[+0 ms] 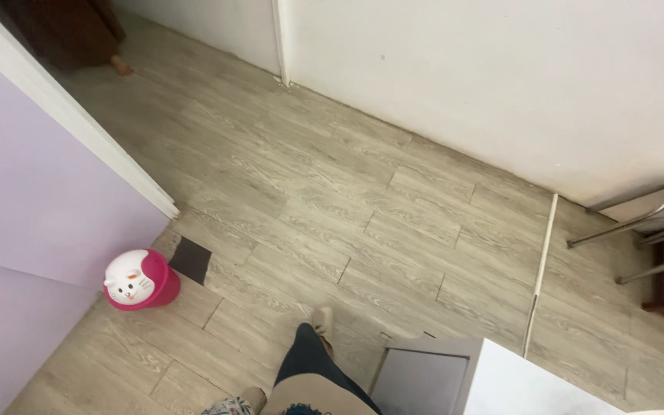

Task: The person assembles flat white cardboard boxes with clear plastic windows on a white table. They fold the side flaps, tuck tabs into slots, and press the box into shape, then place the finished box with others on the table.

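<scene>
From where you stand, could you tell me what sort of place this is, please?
Probably a room or hallway in a home: wood-look plank floor, a pink cat-faced bin by the lilac wall, and a metal-legged stool.

Open floor [363,207]; pink bin [141,280] left

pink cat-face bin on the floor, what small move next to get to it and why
Probably a step forward and left, then a bend down. The pink bin stands by the lilac wall, ahead-left of the person's foot, with bare wood floor between. Neither hand is in view.
</scene>
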